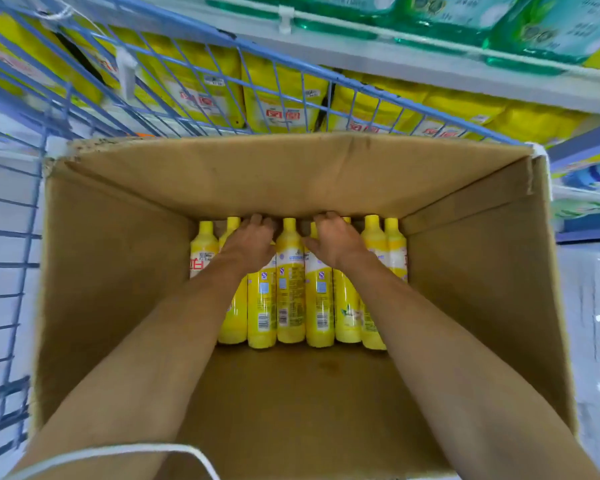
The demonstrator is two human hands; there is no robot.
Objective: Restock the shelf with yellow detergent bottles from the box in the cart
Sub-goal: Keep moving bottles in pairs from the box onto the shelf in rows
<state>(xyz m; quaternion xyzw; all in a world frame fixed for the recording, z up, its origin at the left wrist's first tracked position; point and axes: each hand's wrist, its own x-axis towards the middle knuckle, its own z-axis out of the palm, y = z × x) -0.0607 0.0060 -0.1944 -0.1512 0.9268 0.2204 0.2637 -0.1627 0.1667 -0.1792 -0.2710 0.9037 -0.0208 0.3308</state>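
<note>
Now, cardboard box (118, 271): sits inside the cart, top open, walls tall and brown, far wall creased along its upper edge.
Box contents: yellow detergent bottles (290, 289), about eight, packed side by side in one row at the far end of the box floor; yellow caps against the far wall, bases toward the camera, labels with barcodes facing up.
Row edges: leftmost and rightmost bottles lie just beside the side walls and show white and red label fronts.
Box floor (291, 393): brown card, in view from the bottle bases to the near edge.
Left hand (253, 244): reaches deep into the box, palm down on the left half of the row; fingers curled over the cap end of a bottle and grasping it, fingertips hidden against the far wall.
Right hand (336, 240): palm down on the right half of the row; fingers curled over a bottle's neck in a grasp, thumb spread out to the left across the neighbouring bottle.
Between the hands: one bottle with its cap fully in view, touched by neither palm.
Cart (11, 233): blue wire mesh, encloses the box on the left and far sides.
Shelf (395, 57): white board just beyond the cart.
Under the board: yellow packs (281, 95) with red and white labels, seen through the mesh, standing tight together.
On the board: green and teal packs (551, 29), blurred.
White cord (118, 452): curves across the bottom of the view, over the near rim of the box.
</note>
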